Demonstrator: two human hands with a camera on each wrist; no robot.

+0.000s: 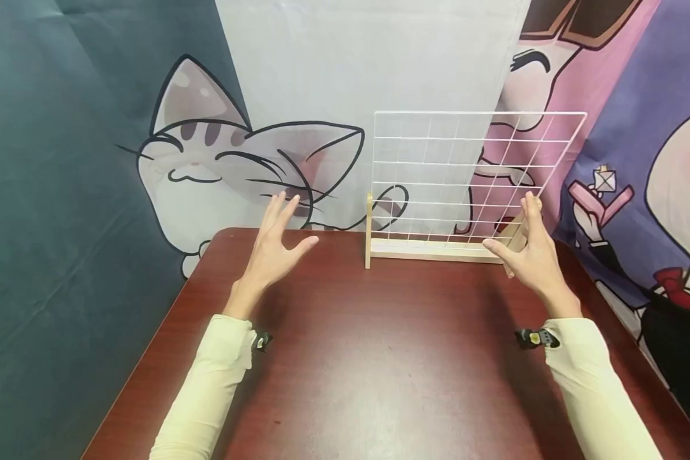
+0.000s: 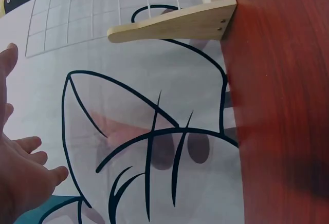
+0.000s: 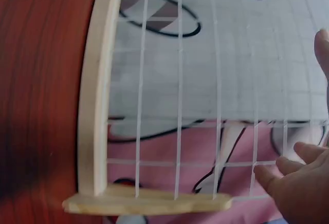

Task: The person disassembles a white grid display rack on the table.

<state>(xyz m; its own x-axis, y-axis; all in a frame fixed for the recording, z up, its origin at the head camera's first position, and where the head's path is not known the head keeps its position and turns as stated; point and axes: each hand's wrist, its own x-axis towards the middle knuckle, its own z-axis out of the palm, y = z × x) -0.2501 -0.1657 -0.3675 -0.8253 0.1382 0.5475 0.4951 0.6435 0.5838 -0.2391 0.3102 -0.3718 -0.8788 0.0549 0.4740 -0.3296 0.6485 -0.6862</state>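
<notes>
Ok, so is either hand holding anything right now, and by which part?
Nothing is held: the left hand and right hand are both empty, the right in front of the wooden-based wire grid rack.

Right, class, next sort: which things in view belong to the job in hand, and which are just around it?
Likely the job:
- left hand, fingers spread
- right hand, nearest the rack; contact unclear
- grid
- wooden stand under it

Just around:
- table
- cartoon backdrop
- wrist straps, worn, not handled
</notes>
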